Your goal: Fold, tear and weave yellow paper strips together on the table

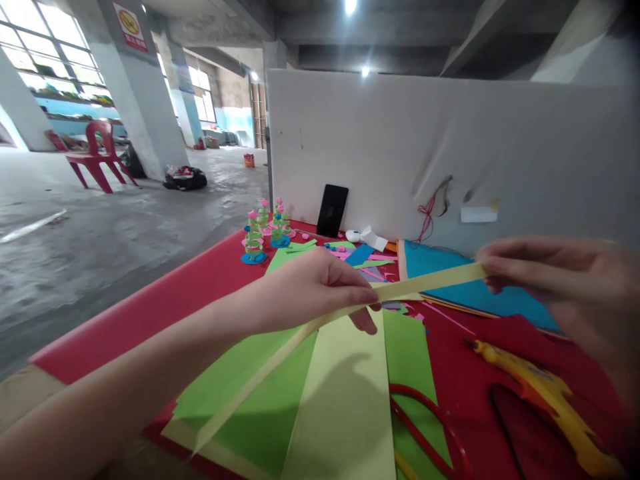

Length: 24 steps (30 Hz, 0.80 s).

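A long pale yellow paper strip [430,283] is stretched between my two hands above the table. My left hand [330,290] pinches it near the middle between thumb and fingers, and its tail hangs down to the lower left. At the right, my right hand [550,280] pinches the other end between thumb and forefinger. Beneath them lie green paper sheets [250,393] and a wide pale yellow sheet [345,400]. Scissors with red handles [430,427] rest partly on the green paper at the bottom.
A yellow glue gun [540,393] lies on the red tabletop [465,373] at right. Blue paper [450,267] is behind. Small paper trees [254,240] stand at back left. A black phone [333,210] leans on the white panel [370,140]. Paper scraps lie mid-table.
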Tool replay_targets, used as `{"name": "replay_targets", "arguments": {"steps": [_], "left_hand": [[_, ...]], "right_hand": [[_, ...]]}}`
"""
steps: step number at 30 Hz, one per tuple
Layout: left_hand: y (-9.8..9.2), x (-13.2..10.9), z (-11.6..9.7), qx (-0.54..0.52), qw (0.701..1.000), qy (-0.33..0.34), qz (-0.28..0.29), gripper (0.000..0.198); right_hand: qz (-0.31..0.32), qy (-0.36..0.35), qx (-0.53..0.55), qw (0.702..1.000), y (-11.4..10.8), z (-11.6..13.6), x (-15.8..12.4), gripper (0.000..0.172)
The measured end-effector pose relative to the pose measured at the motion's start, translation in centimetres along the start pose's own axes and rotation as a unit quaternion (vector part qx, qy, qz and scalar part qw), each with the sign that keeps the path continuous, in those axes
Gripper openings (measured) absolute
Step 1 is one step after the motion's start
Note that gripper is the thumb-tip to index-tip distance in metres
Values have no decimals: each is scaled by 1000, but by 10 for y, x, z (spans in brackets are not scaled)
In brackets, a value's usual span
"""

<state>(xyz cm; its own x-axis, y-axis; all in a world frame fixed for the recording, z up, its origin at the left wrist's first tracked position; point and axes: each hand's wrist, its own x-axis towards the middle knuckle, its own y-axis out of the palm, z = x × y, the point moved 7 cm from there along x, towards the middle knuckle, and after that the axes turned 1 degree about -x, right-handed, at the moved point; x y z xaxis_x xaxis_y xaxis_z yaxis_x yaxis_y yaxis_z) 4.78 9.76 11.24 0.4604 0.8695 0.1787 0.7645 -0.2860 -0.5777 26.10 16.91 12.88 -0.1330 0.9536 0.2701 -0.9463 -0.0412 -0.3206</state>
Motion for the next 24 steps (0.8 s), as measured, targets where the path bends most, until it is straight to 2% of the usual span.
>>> {"name": "replay_targets", "arguments": {"steps": [3,5,7,8,10,13,15,18,19,21,24], "left_hand": [[5,1,7,-64,997,-21,44,24],[10,1,10,-94,993,-35,65,23],[12,1,10,-116,990,-37,66,23],[12,2,10,-127,989,-33,63,23],[11,3,8,-153,987,-23,47,23],[10,5,7,-196,980,-11,23,24],[13,5,7,-223,974,-14,23,23],[19,5,8,-251,966,-40,40,21],[21,5,8,-254,965,-50,43,21],[21,5,9,-244,967,-66,39,22],[18,5,12,-209,975,-78,18,23]], "right_hand": [[-21,52,31,998,-21,-15,12,8],[-16,83,47,995,-24,-21,17,8],[-7,78,82,994,-20,-18,19,6],[-1,65,112,992,-16,-14,20,4],[21,43,168,985,-3,-7,20,19],[126,25,187,974,31,2,10,38],[187,10,161,969,57,4,-2,36],[170,12,73,983,80,1,-17,22],[162,-6,67,985,85,3,-21,19],[142,-24,49,988,89,5,-26,16],[110,-42,29,993,84,7,-27,14]]}}
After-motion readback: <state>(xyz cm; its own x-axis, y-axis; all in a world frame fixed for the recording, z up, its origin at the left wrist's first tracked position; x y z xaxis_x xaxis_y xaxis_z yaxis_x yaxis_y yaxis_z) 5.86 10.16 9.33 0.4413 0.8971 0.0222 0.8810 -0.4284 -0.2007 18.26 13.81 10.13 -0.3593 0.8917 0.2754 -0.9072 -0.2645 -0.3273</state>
